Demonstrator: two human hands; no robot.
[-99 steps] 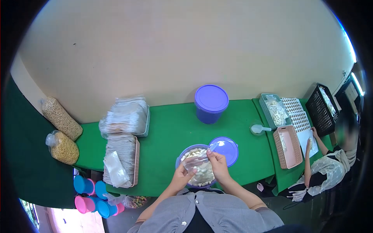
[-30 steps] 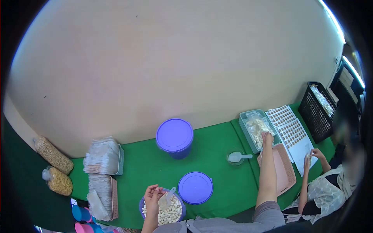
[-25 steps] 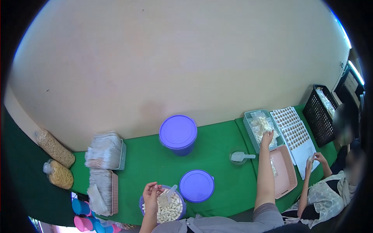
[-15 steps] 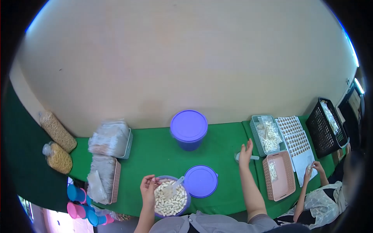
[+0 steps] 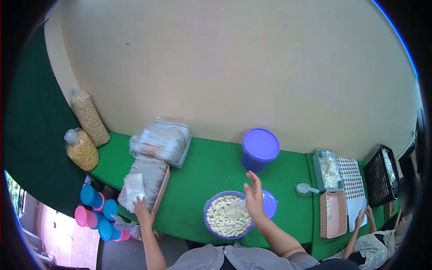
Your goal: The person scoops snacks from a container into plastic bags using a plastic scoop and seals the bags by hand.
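Note:
My left hand [image 5: 143, 211] is at the lower end of a clear plastic bag [image 5: 134, 189], which lies on the stack of packets in the pink basket [image 5: 162, 189]; its fingers are spread over the bag's edge. My right hand [image 5: 254, 197] is raised, fingers apart and holding nothing, at the right edge of the purple tub [image 5: 211, 227]. White oblong pieces [image 5: 227, 216] fill that tub, with a clear scoop [image 5: 236, 207] resting on them. Partly behind my right hand lies the purple lid [image 5: 270, 204].
A closed purple tub [image 5: 260, 150] stands near the wall. Right of it are a scoop in a bowl [image 5: 306, 189], a green basket [image 5: 320, 168], a pink basket [image 5: 336, 225], sticker sheets [image 5: 353, 180] and a black crate [image 5: 380, 180]. A co-worker's hands [image 5: 363, 218] are beside them.
A filled bag held earlier was carried to the green basket and let go. My right hand came back to the tub; my left hand moved from the tub to the packets. The view has turned left.

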